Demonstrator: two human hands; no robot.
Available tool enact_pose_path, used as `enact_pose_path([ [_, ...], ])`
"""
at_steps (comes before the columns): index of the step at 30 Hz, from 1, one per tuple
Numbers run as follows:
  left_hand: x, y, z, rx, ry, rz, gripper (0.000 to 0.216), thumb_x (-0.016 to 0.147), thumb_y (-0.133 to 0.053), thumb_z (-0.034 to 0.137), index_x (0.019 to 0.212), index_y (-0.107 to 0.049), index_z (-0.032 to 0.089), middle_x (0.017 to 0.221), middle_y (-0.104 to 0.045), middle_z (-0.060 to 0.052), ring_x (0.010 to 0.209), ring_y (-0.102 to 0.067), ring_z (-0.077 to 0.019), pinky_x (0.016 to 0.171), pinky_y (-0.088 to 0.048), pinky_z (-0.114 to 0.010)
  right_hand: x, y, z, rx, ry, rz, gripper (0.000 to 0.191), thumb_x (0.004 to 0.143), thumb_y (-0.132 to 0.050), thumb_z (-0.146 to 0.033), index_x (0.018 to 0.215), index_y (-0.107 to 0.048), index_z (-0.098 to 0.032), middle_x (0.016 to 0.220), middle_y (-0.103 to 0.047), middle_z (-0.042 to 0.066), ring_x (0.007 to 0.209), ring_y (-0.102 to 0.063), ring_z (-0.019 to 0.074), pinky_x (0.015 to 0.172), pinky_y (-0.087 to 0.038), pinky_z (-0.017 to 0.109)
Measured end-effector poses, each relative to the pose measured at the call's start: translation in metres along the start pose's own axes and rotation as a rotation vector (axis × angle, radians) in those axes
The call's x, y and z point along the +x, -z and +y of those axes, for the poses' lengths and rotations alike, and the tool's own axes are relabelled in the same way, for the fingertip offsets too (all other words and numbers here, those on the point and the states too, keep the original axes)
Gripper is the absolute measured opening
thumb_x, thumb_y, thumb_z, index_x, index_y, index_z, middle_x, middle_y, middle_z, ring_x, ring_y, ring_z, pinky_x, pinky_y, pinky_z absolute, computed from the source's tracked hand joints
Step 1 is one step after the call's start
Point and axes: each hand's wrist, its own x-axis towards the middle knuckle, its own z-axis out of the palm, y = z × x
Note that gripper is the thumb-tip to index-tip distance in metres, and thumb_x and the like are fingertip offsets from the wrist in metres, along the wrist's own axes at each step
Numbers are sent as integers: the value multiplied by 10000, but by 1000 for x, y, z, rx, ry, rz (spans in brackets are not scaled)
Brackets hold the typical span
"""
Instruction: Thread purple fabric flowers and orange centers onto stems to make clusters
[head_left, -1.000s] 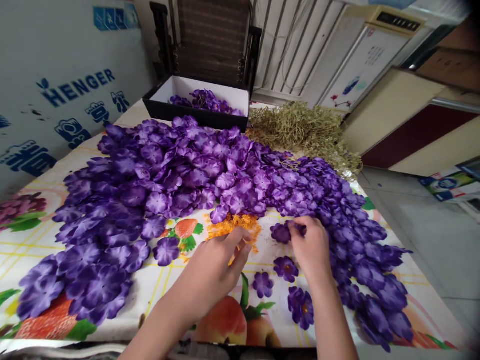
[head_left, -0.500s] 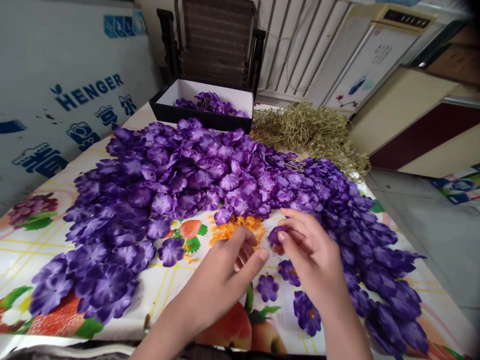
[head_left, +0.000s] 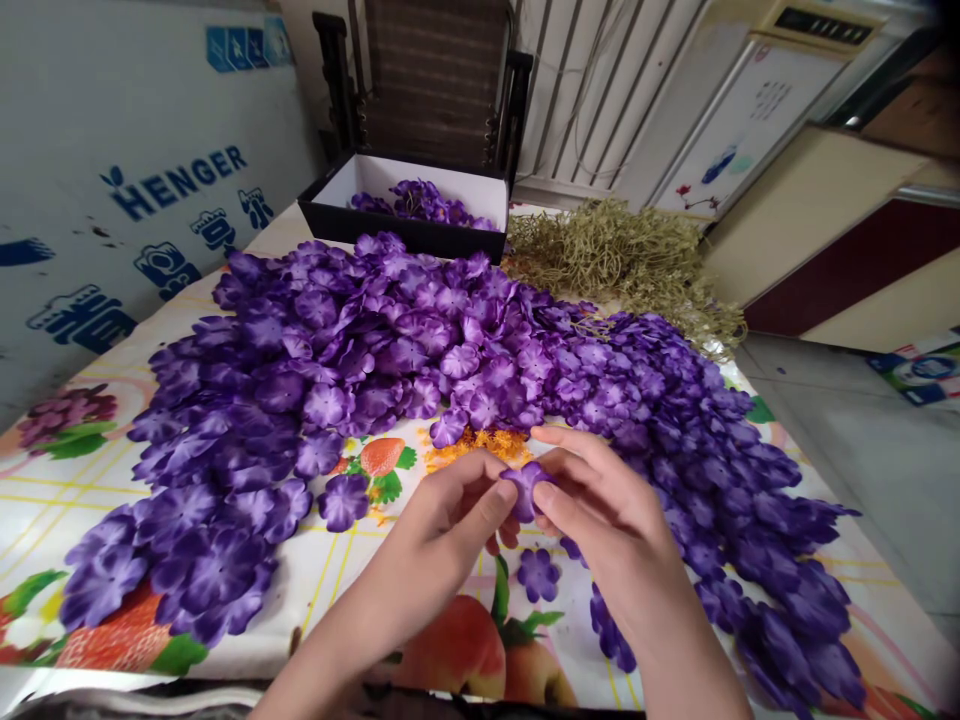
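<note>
Both hands meet above the near middle of the table. My right hand point(head_left: 611, 525) pinches a single purple fabric flower point(head_left: 525, 486) between thumb and fingers. My left hand point(head_left: 442, 535) touches the same flower with its thumb and fingertips, fingers curled. Just behind the hands lies a small heap of orange flower centres point(head_left: 472, 447). A large mound of purple fabric flowers point(head_left: 390, 350) covers most of the fruit-print tablecloth point(head_left: 67, 480). A few loose purple flowers point(head_left: 538, 575) lie under and beside my right wrist.
A black box with white lining point(head_left: 409, 205), holding more purple flowers, stands at the far edge. A pile of dry yellowish stems point(head_left: 630, 260) lies at the far right. A dark chair point(head_left: 435, 80) stands behind the box. A white panel with blue lettering point(head_left: 112, 180) stands at the left.
My right hand lifted a purple flower from the pile's edge and brought it left and nearer. My left hand left the orange heap and rose to meet the flower.
</note>
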Motion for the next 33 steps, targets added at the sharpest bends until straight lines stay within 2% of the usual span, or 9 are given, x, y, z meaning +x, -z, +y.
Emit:
enact_pose_path([
  [4,0,1,1,-90,15,-42,216,945,-482,315,792,-549,177,692,-567,11,662,-543,-120,651,-445,-253,4,1,-1,249,-145,-41,257,726,-730,-208,976,-681,-242,711,-621,-34,538,-490,81,491,-378,200],
  [7,-1,0,-2,-59,-26,8,42,918,-528,240,925,-542,201,826,-580,-2,757,-563,-132,690,-458,-260,6,0,1,234,-157,-9,240,722,-730,-214,955,-681,-238,709,-617,-31,532,-480,84,480,-365,203],
  [12,0,0,-1,-214,-86,62,362,833,-638,188,1155,-491,265,1040,-562,-26,843,-606,-148,735,-504,-280,5,-3,1,125,-73,7,260,724,-740,-229,967,-653,-256,749,-636,-37,570,-517,90,501,-393,200],
  [17,6,4,-2,-159,62,98,153,794,-676,298,756,-634,156,707,-638,-14,675,-592,-140,656,-465,-262,6,-6,6,51,6,6,227,754,-705,-229,973,-644,-239,780,-639,-19,587,-559,111,541,-453,234],
  [20,8,8,-8,-107,105,264,215,775,-683,312,652,-595,160,609,-617,15,598,-548,-115,604,-411,-243,13,3,16,-73,158,212,215,814,-617,-265,1025,-615,-227,821,-638,5,575,-579,125,553,-494,268],
  [23,10,12,-11,-195,103,414,222,769,-687,308,653,-563,164,616,-600,31,614,-546,-105,638,-417,-237,22,19,25,-482,223,419,205,855,-512,-284,1020,-584,-186,858,-660,59,654,-631,174,609,-526,313],
  [25,10,13,-10,-245,90,456,231,775,-687,309,649,-558,164,633,-589,34,628,-547,-103,660,-428,-238,26,26,29,-758,154,313,137,836,-498,-243,888,-608,-180,808,-682,77,692,-649,209,649,-519,344],
  [28,11,14,-9,-276,80,488,239,786,-682,311,644,-560,163,652,-590,27,628,-543,-102,646,-432,-236,27,26,35,-923,65,137,83,746,-554,-143,708,-602,-198,644,-673,48,621,-639,231,607,-478,346],
  [33,11,14,-10,-274,77,473,239,763,-714,310,636,-595,146,609,-587,30,586,-536,-90,616,-434,-220,25,14,44,-1111,-11,14,139,739,-533,-67,720,-579,-197,726,-701,92,709,-664,278,629,-440,355],
])
